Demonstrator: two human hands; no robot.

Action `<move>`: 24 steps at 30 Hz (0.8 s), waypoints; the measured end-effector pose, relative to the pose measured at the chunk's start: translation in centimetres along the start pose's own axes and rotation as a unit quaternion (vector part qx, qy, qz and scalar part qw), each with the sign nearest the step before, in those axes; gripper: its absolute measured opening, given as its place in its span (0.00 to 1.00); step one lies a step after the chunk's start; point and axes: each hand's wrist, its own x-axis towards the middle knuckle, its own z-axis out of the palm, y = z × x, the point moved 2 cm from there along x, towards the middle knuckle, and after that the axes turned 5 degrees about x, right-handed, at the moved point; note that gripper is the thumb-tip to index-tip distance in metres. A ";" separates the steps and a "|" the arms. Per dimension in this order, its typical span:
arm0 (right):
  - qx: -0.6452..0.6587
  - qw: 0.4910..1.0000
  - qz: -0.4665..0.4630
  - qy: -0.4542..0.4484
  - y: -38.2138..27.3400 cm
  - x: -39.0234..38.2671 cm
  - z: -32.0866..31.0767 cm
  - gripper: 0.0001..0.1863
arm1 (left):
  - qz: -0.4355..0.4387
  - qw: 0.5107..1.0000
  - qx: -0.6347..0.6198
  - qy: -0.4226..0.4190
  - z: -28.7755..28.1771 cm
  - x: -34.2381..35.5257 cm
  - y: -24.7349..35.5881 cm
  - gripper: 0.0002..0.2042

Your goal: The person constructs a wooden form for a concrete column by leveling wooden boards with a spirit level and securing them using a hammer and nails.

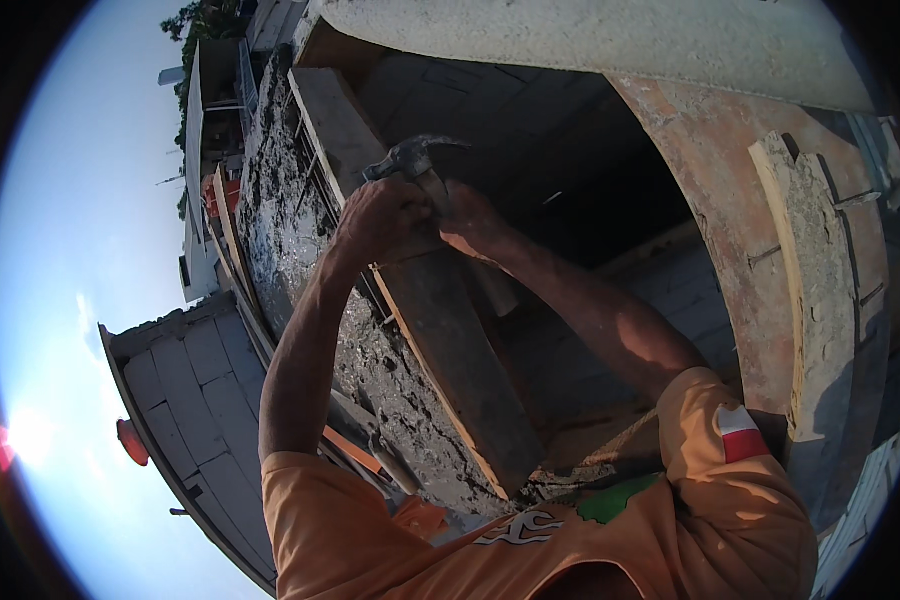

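Note:
A claw hammer with a dark metal head and a pale handle is raised over a long wooden formwork board. My right hand is closed around its handle, just below the head. Against the hammer's other side, my left hand has its fingers curled; whatever they pinch, if anything, is hidden. Both hands are above the board, which runs from the upper left toward my chest. Another length of board continues beyond my hands.
Rough wet concrete borders the board's left side. To the right opens a dark cavity. A plank with protruding nails leans at far right, below a thick pale beam. A grey block wall stands at left.

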 end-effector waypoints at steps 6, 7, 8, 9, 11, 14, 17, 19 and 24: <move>0.028 0.999 0.012 -0.029 -2.6 -1.0 0.3 0.17 | -0.023 0.999 0.042 0.020 0.4 -0.4 -0.2 0.09; 0.025 0.999 0.013 -0.031 -3.1 -1.0 0.1 0.17 | -0.023 0.998 0.050 0.022 0.4 -0.5 -0.4 0.09; -0.103 0.994 -0.038 -0.017 -3.9 -0.8 -0.8 0.16 | -0.022 0.998 0.045 0.024 0.5 -0.4 -0.3 0.09; -0.230 0.969 -0.088 -0.004 -4.7 -0.8 -1.4 0.16 | -0.018 0.998 0.056 0.025 0.4 -0.3 -0.1 0.09; -0.267 0.962 -0.040 0.038 -6.5 -0.9 -2.1 0.15 | -0.016 0.997 0.063 0.031 0.4 -0.3 0.1 0.10; -0.383 0.917 -0.019 0.107 -10.2 -1.5 -2.2 0.15 | -0.007 0.998 0.066 0.018 0.3 -0.1 -0.2 0.09; -0.481 0.867 -0.057 0.117 -12.4 -2.2 -2.1 0.16 | 0.008 0.999 0.044 0.031 0.6 0.2 -0.1 0.09; -0.494 0.863 -0.055 0.092 -15.3 -3.6 -0.1 0.15 | 0.031 0.996 0.032 0.073 0.8 -0.2 -1.3 0.08; -0.489 0.861 -0.062 0.128 -17.8 -8.3 1.7 0.15 | 0.025 0.999 0.017 0.040 0.5 0.5 -1.7 0.08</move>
